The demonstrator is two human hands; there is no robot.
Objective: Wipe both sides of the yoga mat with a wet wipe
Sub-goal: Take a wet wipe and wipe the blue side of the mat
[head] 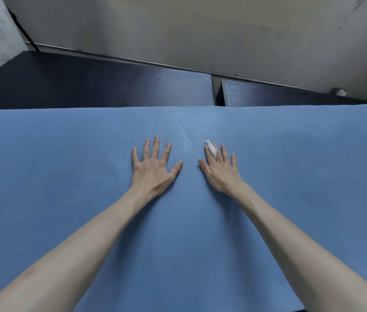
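Note:
A blue yoga mat [65,176] lies spread flat across the whole width of the view. My left hand [153,163] rests palm down on it near the middle, fingers straight and spread. My right hand [220,170] also lies flat on the mat, a little to the right. A small twisted white wet wipe [211,148] is pinched between its index and middle fingers and sticks out past the fingertips. A faint damp streak shows on the mat between and beyond the hands.
Beyond the mat's far edge lie two dark padded floor mats [110,86] [268,95] with a gap between them. A grey wall [200,30] rises behind. A small pale object [340,91] sits at the wall's foot on the right.

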